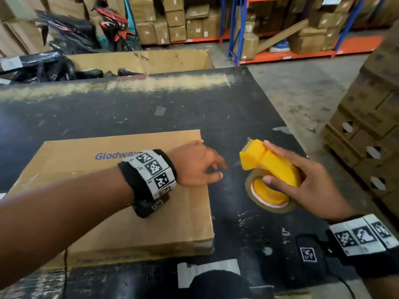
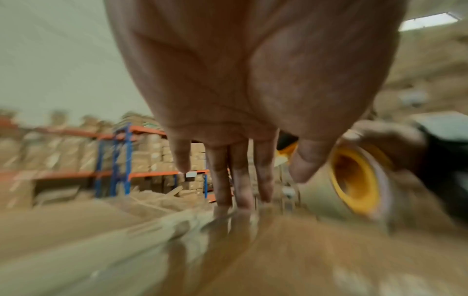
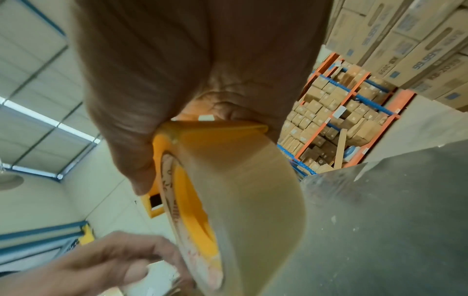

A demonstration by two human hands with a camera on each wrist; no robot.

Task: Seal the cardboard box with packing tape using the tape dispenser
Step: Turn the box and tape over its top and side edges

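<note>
A flat cardboard box (image 1: 121,190), printed with blue lettering, is seen lying in the lower left of the head view on a worn black table (image 1: 194,108). The left hand (image 1: 197,164) is held over the box's right edge at mid-frame, palm down, with its fingers loosely extended toward the right and nothing gripped; in the left wrist view the same fingers (image 2: 238,176) are shown straight and pointing down at a blurred brown surface. To the right of centre, a yellow tape dispenser (image 1: 267,167) is gripped by the right hand (image 1: 306,180), whose fingers and thumb are wrapped round the handle. The serrated blade end is pointed up and left, toward the left hand, and is kept apart from the box. A roll of brown packing tape (image 1: 269,197) is mounted on the dispenser, beneath the handle; in the right wrist view its broad outer band (image 3: 248,196) fills the centre. Blue and orange shelving (image 1: 280,39) loaded with cartons is visible across the upper right.
</note>
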